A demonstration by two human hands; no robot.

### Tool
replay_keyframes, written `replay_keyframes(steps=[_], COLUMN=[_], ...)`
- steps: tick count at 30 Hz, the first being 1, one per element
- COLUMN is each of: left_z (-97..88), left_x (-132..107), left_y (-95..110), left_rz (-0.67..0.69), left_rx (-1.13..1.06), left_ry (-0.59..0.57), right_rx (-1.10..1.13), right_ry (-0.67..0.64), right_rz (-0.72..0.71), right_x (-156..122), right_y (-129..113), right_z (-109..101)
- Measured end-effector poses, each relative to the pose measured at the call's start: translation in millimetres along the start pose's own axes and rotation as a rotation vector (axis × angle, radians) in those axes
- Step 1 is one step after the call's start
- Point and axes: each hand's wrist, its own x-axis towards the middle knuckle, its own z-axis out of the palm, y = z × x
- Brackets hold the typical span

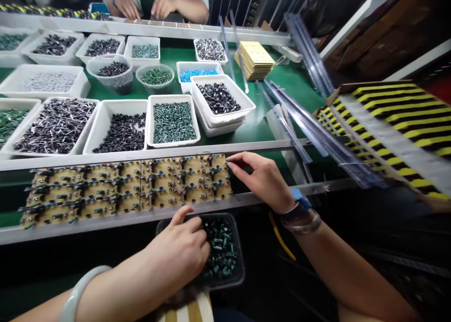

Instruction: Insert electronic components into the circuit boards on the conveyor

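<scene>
Nearest the camera, a pale green rigid bangle (78, 289) encircles the left forearm (134, 279). The left hand (188, 242) lies over a black plastic tub (241, 251) of dark green cylindrical components (225, 247); index finger extended, others curled, grip not determinable. Just beyond these fingers, two tan rectangular circuit boards (186, 181) lie end to end between grey metal rails (246, 200). The right hand (266, 181) is at their far right corner, thumb and index tips almost together; any part held is too small to confirm. Progress, as judged: both boards carry repeated rows of dark and green components and appear largely populated; vacancies, if any remain, cannot be resolved. Beyond the boards, white rectangular plastic trays (225, 120) of loose parts stand on the green bench (252, 127). Farther ahead of the right fingers stands a stack of pale yellow boards (255, 58); another person's hands (163, 4) are at the far side.
</scene>
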Motion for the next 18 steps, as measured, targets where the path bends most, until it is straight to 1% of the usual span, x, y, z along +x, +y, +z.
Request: replay_keyframes(steps=[2,5,7,11,14,16,18], left_z=[1.7,-4.5,-13.6,-37.4,-51.0,-57.3,-62.7], left_x=[-1.3,-0.6,0.9,7.4,14.0,17.9,21.4], left_y=[0.1,1.2,2.3,-2.6,-16.7,-29.8,-44.3], left_rz=[-0.006,-0.016,-0.013,-0.033,-0.079,-0.112,-0.155], left_rx=[-0.001,0.003,-0.034,-0.240,-0.337,-0.376,-0.398], left_ry=[-0.010,-0.029,-0.045,-0.051,0.015,0.097,0.198], right_rx=[-0.032,-0.071,-0.095,-0.137,-0.169,-0.183,-0.194], right_ry=[-0.011,-0.030,-0.037,-0.038,-0.045,-0.048,-0.014], right_rz=[-0.017,-0.039,-0.051,-0.078,-0.115,-0.147,-0.174], right_x=[1.1,2.5,3.1,4.7,6.9,7.1,3.5], right_y=[-1.1,-2.7,-3.9,-5.3,-5.7,-8.4,-15.9], right_z=[-1.5,-4.0,-4.7,-3.0,-3.2,-4.8,-5.6])
